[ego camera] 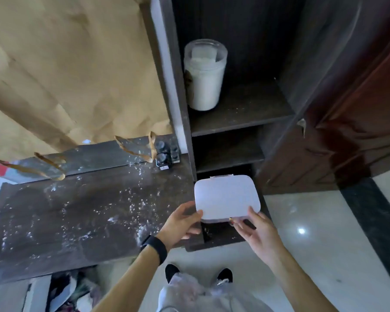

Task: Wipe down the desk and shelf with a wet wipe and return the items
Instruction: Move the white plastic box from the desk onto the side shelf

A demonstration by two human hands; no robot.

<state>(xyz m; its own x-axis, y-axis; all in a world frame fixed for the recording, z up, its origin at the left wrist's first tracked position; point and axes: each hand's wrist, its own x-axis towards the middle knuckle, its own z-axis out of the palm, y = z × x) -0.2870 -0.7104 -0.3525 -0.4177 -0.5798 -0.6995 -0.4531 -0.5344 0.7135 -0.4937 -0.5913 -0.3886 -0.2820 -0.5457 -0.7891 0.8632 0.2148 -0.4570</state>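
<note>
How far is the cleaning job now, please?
Early stage. Done: nothing clearly; the desk is covered in white specks, and the shelf looks dusty with a white jar on it. In hand: left hand and right hand hold a white box. Left: wiping both surfaces and returning items. No wipe is visible.

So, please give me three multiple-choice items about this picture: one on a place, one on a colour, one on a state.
1. Where is the jar?
A. on the upper shelf
B. on the desk
C. on the floor

2. What colour is the box?
A. red
B. white
C. black

3. How is the desk?
A. wiped clean
B. covered by a cloth
C. dusted with white specks

Key: 1 A, it stands on the shelf at the left wall; 2 B, both hands (left, right) hold a white lidded box; 3 C, white specks lie over the dark top.
</note>
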